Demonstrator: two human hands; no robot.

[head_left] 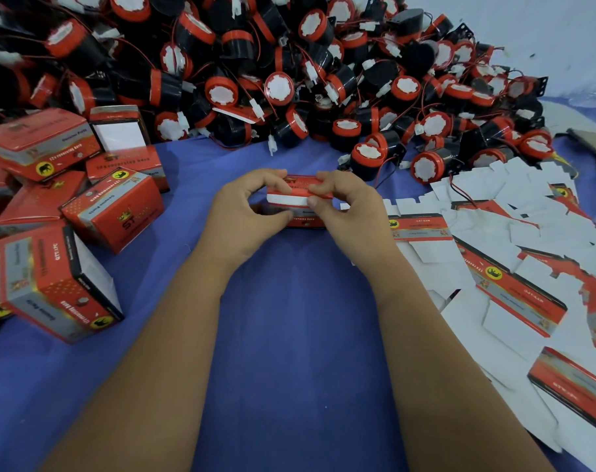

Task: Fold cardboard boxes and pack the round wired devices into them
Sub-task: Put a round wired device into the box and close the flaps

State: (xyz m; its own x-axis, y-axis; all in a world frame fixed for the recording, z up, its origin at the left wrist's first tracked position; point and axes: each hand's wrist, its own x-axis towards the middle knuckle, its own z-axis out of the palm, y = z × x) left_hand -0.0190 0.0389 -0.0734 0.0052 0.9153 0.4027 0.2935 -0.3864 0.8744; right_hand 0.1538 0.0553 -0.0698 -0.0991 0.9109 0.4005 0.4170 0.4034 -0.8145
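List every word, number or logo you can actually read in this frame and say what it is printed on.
"ST": large gold letters on the folded box left of the hands.
"QTY:1PC": side of the near-left folded box.
"12v reversing horn": front of a folded box at the back left, slightly soft.
Elephant logo, no words: flat box blank on the right.
Print on the box in the hands and on the other blanks: too blurred.

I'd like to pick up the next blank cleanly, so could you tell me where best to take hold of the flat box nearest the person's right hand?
Probably its long printed red panel, pinched across the two long edges from above. That flat box lies face up beside the right hand, and the panel looks stiffer than the thin white flaps, which overlap neighbouring blanks and would likely bend or drag them.
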